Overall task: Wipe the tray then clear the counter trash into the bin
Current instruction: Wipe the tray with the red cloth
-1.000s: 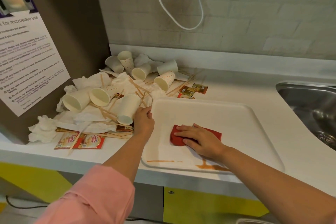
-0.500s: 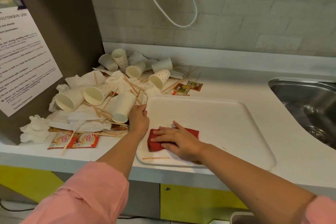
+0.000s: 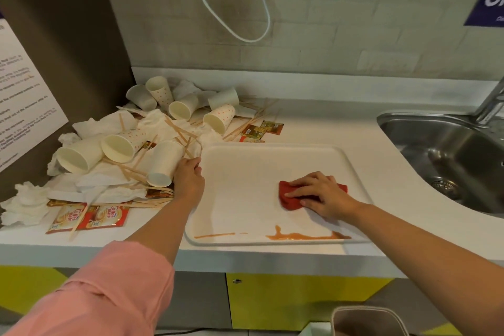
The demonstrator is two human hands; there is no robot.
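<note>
Your left hand (image 3: 189, 181) has its fingers curled over the left rim of the white tray (image 3: 272, 161), near its far-left corner. That hold looks meant to stop the tray sliding on the counter (image 3: 327, 128) while you rub. Your right hand (image 3: 324, 196) lies flat, fingers extended, pressing the red cloth (image 3: 289, 199) onto the tray's right half; nothing is pinched, so the palm spreads the pressure.

The tray sits at the counter's front edge, between the trash heap and the sink (image 3: 450, 155). An orange-brown smear (image 3: 300, 236) runs along the tray's near rim, so wiping is unfinished, I judge.

Paper cups (image 3: 163, 163), napkins (image 3: 30, 204), wooden stirrers (image 3: 180, 131) and Coffee mate sachets (image 3: 90, 217) crowd the counter's back-left corner, one cup touching your left hand. What looks like the bin (image 3: 365, 320) stands below the front edge.
</note>
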